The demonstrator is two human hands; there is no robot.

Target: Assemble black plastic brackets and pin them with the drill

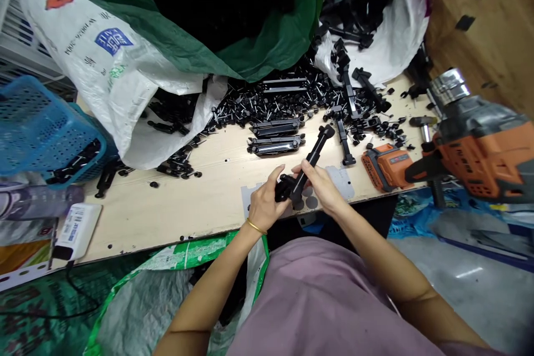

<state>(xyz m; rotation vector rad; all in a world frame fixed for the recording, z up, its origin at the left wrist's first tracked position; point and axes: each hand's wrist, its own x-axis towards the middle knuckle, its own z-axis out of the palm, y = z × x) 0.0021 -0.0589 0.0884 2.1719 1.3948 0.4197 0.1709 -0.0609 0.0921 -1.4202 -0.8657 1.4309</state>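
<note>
In my right hand (320, 182) is a black plastic bar (311, 158) with a wider knob-like end, tilted up and away over the bench. My left hand (266, 200), with a thin gold bracelet at the wrist, curls round a black plastic part (283, 188) that meets the lower end of the bar; whether the two are joined I cannot tell. Just beyond my hands lie black folded bracket-like assemblies (276, 145) with shiny strips. Another black bar (344, 139) rests to their right. My palms and some fingertips are hidden.
A heap of small black pieces with metal pins (267, 103) spreads behind. A green sack (233, 61) and a white sack (125, 83) stand at the back and left. Rightward are an orange battery (387, 167) and a power tool (479, 144). A blue basket (37, 122) sits far left.
</note>
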